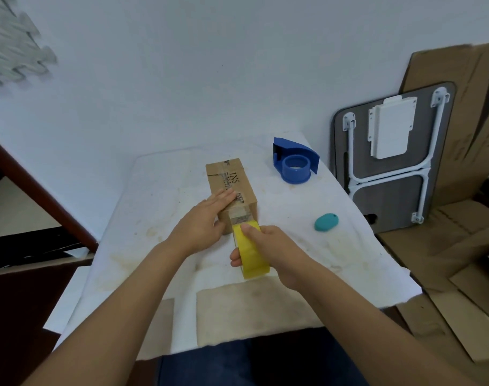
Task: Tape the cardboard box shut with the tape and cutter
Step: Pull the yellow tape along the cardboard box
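Observation:
A small brown cardboard box (232, 179) lies lengthwise in the middle of the white table (143, 207), flaps closed, printed letters on top. My left hand (207, 221) rests flat on the box's near top and left side, fingers stretched out. My right hand (268, 246) grips a yellow roll of tape (251, 253) right in front of the box's near end. A strip of tape runs from the roll up the box's near face. A small teal oval cutter (326, 222) lies on the table to the right of the box.
A blue tape dispenser (294, 164) stands at the table's far right. A folded grey lap table (390, 162) and flattened cardboard (460, 246) lean and lie to the right. A dark wooden rail (37, 188) runs along the left. The white wall is close behind.

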`<state>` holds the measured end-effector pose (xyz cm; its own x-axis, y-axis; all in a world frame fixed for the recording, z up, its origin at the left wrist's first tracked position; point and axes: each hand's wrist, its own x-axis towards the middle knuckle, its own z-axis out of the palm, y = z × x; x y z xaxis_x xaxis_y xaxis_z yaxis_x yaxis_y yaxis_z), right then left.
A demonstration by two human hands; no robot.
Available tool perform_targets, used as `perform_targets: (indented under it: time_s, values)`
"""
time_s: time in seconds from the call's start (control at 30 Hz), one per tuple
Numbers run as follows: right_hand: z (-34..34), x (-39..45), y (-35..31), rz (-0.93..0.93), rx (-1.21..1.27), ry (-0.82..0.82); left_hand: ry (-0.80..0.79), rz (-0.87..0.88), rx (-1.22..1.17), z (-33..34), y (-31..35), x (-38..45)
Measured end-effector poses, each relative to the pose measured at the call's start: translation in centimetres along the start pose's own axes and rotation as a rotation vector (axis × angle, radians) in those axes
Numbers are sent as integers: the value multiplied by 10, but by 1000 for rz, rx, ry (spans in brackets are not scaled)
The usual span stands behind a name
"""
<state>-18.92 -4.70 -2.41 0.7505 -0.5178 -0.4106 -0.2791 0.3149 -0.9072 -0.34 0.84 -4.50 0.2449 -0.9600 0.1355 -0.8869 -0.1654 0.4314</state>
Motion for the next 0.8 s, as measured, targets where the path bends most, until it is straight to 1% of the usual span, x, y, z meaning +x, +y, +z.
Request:
perform_targets:
  time_s: [0.07,0.13,0.2,0.27,0.33,0.4,0.47,0.6,0.67,0.73,0.8]
  values:
    - [1,1,1,15,1,-7,10,-50,-116,-6,5,2]
    - [3,2,3,25,8,-13,112,-113,-224,-5,9,3]
    - [4,3,3,35,13,-26,227,-178,-275,-1,14,6]
    - [2,2,2,53,25,-46,303,-182,-292,4,15,10]
    - [0,-1,-1,55,46,-85,352,-132,-251,7,12,12]
    - [-1,-2,-3,44,84,-123,362,-104,-165,12,8,12]
    - [-1,-3,-3,41,132,-133,361,-84,-109,17,7,11]
    - [-3,0,0,13,124,-128,375,-8,25,21,6,10]
    - [-2,5,4,7,30,-75,358,13,100,22,2,9]
    - [-4,13,6,12,-209,63,348,29,170,25,-1,8]
    - [-12,15,2,-41,-428,220,360,35,220,26,0,6]
